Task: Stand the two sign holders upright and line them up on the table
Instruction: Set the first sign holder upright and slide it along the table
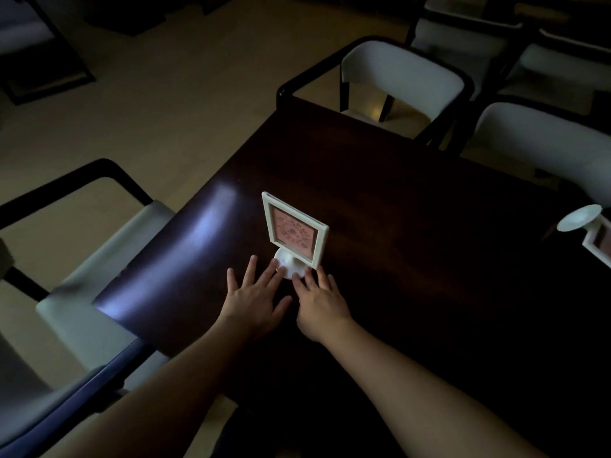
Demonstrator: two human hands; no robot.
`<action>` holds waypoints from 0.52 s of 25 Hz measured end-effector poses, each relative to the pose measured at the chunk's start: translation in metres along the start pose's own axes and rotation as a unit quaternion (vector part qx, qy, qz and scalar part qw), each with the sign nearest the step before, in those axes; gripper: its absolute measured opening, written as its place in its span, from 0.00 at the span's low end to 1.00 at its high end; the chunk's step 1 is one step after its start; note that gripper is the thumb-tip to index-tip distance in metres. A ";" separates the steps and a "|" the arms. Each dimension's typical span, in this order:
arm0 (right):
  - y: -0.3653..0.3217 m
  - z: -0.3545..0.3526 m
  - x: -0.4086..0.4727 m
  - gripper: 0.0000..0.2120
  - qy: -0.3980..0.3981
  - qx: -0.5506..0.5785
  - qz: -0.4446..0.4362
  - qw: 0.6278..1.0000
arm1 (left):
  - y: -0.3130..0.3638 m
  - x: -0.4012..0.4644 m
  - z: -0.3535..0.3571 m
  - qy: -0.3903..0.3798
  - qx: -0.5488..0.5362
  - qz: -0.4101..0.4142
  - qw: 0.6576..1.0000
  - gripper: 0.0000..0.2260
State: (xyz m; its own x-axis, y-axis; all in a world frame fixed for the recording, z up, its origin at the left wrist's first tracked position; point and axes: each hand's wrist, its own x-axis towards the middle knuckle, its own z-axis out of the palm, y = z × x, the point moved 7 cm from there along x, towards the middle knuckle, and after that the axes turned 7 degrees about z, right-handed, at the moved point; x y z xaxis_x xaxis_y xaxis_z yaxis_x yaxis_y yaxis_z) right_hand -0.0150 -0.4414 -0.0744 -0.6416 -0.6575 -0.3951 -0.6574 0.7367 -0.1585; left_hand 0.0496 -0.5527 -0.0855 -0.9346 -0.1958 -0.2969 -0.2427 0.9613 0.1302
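A white sign holder [293, 230] with a pink card stands upright on its round base near the middle of the dark table [413, 226]. My left hand [256, 297] lies flat, fingers spread, its fingertips touching the base's left side. My right hand [319, 302] rests beside it, with fingertips on the base's front right. Neither hand grips anything. A second white sign holder [587, 231] lies tipped over at the table's right edge, its round base pointing left and its frame cut off by the picture edge.
Grey-cushioned chairs with dark frames surround the table: one at the left [99, 269], one at the far end [396, 77], another at the right [542, 140]. Beige floor lies beyond the table's left edge. The room is dim.
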 end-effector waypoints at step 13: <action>-0.071 -0.049 0.119 0.36 -0.018 0.019 0.061 0.998 | -0.127 0.085 -0.046 0.016 -0.002 0.063 0.998 0.34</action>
State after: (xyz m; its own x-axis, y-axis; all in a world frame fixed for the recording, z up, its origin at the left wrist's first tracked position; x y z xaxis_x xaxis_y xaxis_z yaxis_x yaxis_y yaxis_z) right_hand -0.0638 -0.5796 -0.0659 -0.7003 -0.5575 -0.4459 -0.5599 0.8164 -0.1413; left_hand -0.0110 -0.7005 -0.0835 -0.9656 -0.0800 -0.2474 -0.1243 0.9778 0.1689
